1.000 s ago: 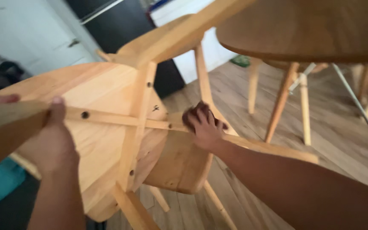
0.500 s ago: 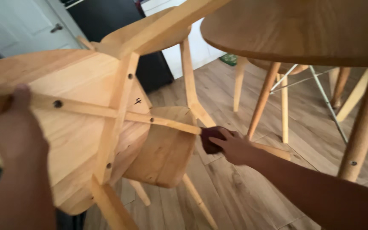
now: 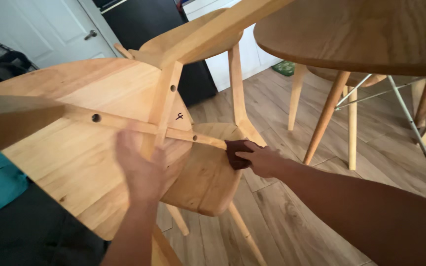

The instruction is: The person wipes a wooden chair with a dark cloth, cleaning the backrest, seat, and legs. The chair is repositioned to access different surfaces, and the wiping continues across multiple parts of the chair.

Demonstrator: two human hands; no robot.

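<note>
Wood floor [image 3: 292, 207] below. I see a chair [image 3: 75, 148] tipped over, its underside exposed; left hand [image 3: 141, 170] braces the crossbars, fingers spread, while right hand [image 3: 262, 160] pinches a dark cloth [image 3: 233, 151] against a rail.

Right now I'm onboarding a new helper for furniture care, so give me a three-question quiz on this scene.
1. What does the right hand press against the upturned wooden chair?
2. True or false: the left hand rests on the chair's underside near the crossed braces.
3. Which stands to the right of the chair? A) a round wooden table B) a metal ladder C) a sofa

Key:
1. A dark brown cloth
2. True
3. A
</note>
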